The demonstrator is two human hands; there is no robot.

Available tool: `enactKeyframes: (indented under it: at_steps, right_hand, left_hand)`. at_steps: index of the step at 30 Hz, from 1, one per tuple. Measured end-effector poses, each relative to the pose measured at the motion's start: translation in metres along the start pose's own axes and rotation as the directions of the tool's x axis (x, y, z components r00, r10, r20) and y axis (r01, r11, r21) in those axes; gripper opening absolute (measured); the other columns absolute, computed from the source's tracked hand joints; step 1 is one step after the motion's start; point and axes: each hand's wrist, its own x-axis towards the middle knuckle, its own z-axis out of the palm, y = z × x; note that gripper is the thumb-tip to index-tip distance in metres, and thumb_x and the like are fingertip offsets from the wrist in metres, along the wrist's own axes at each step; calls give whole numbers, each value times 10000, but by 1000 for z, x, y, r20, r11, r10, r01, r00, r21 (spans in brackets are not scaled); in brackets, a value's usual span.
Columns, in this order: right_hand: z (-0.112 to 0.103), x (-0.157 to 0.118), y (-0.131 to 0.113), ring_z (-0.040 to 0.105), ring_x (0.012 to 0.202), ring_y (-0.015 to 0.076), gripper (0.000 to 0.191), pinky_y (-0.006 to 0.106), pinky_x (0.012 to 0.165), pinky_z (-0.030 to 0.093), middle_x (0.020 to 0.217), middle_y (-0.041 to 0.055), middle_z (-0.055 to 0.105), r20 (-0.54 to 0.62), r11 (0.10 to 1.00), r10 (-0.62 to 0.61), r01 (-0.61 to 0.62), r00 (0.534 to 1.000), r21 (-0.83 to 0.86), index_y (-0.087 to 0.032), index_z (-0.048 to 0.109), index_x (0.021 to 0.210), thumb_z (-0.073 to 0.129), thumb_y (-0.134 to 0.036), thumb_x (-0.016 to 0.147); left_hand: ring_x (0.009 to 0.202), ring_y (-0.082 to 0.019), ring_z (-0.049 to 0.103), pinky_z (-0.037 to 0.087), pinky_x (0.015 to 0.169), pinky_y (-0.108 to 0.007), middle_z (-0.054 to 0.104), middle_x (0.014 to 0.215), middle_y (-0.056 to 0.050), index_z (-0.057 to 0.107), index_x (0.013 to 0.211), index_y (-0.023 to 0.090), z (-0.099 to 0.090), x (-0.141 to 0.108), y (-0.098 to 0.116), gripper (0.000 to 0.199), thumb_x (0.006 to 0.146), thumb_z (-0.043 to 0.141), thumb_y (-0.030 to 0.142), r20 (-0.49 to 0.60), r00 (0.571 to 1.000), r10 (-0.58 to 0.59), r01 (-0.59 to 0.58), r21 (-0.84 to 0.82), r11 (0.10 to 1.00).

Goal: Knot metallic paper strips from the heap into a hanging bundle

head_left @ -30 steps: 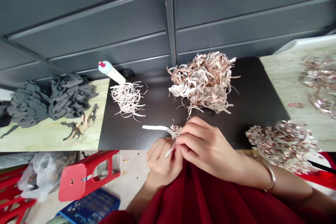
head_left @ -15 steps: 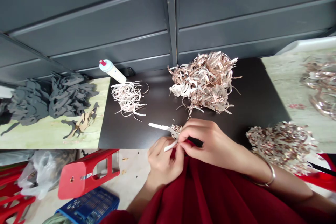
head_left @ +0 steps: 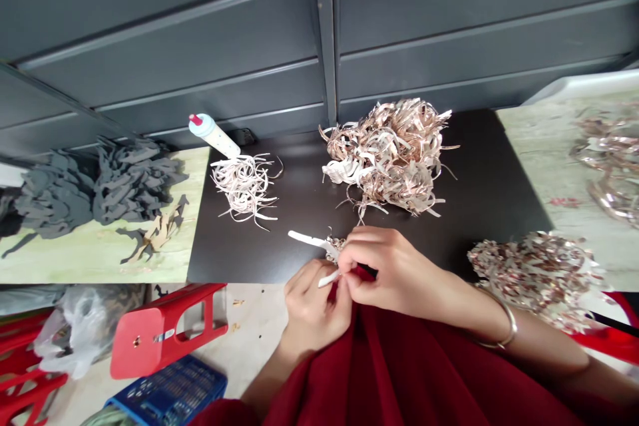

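My left hand [head_left: 317,299] and my right hand [head_left: 387,266] meet at the front edge of the dark board [head_left: 299,206]. Both pinch a white strip [head_left: 309,240], whose two ends stick out to the left. A small pile of bits [head_left: 335,247] lies just beyond the fingertips, partly hidden by my right hand. Farther back sits a large heap of shiny rose-gold and white strips [head_left: 394,153]. To its left is a smaller bunch of thin white strips [head_left: 244,186]. Right of my right forearm is a pile of small curled pieces [head_left: 534,273].
A white bottle with a red tip [head_left: 214,136] leans at the back left. Dark grey cut pieces [head_left: 134,180] are heaped on the left. Below stand a red stool [head_left: 142,343] and a blue crate [head_left: 174,389]. More shiny strips [head_left: 612,146] lie far right.
Both hands have shifted slightly to the right with the white strip. Its ends have moved along with them, and the piles look the same.
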Motion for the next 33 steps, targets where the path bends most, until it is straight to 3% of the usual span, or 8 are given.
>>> enactKeyframes:
  at_steps: [11, 15, 18, 21, 25, 29, 33]
  right_hand:
    - [-4, -3, -4, 469, 559, 89, 162, 200, 524, 340, 585, -23, 539, 42, 996, 22, -26, 999, 84, -153, 558, 620, 508, -9, 676]
    - [-8, -4, 3, 523, 579, 90, 148, 194, 549, 395, 635, -18, 584, -2, 966, 91, -87, 996, 241, -163, 564, 642, 533, -34, 706]
    - [-9, -8, 18, 554, 605, 98, 133, 205, 591, 433, 659, -11, 606, -73, 930, 227, -195, 971, 311, -168, 573, 682, 544, -104, 795]
    - [-1, -14, 33, 614, 726, 134, 33, 246, 691, 472, 773, 16, 660, 0, 906, 266, -250, 964, 342, -169, 600, 816, 589, -196, 831]
    - [17, -23, 39, 652, 888, 165, 301, 303, 858, 476, 892, 17, 687, 104, 857, 218, -242, 970, 455, -193, 550, 989, 725, -217, 745]
    - [31, -29, 34, 663, 780, 135, 183, 305, 865, 476, 764, -22, 667, 10, 844, 206, -183, 978, 505, -211, 513, 935, 641, -160, 815]
    - [38, -32, 30, 655, 756, 136, 214, 303, 819, 480, 741, -25, 654, -59, 872, 202, -152, 977, 465, -218, 491, 964, 607, -110, 820]
  left_hand:
    - [523, -90, 541, 425, 488, -190, 584, 593, 8, 585, 665, 165, -1, 3, 1, 150, 763, 559, 54, 26, 997, -78, 80, -114, 990]
    - [506, -88, 535, 422, 490, -191, 578, 568, 14, 598, 642, 162, -3, 4, 0, 145, 763, 596, 83, 57, 980, -189, 197, -207, 958]
    - [523, -99, 536, 431, 510, -210, 588, 578, 8, 596, 636, 161, -4, 2, -1, 143, 770, 636, 132, 123, 933, -337, 359, -355, 863]
    - [540, -102, 540, 432, 516, -210, 599, 596, 3, 601, 647, 160, -5, 0, -2, 150, 790, 642, 175, 218, 867, -449, 490, -547, 679]
    - [561, -98, 543, 435, 538, -207, 609, 627, 0, 636, 695, 158, -3, -5, -6, 127, 804, 658, 219, 293, 818, -495, 541, -685, 488]
    - [563, -110, 538, 438, 543, -235, 601, 631, -8, 647, 732, 157, 4, -11, -12, 175, 834, 631, 299, 313, 791, -526, 560, -716, 417]
    - [522, -131, 531, 448, 528, -268, 568, 534, -9, 592, 610, 166, 8, -10, -13, 340, 867, 547, 382, 303, 756, -580, 581, -719, 381]
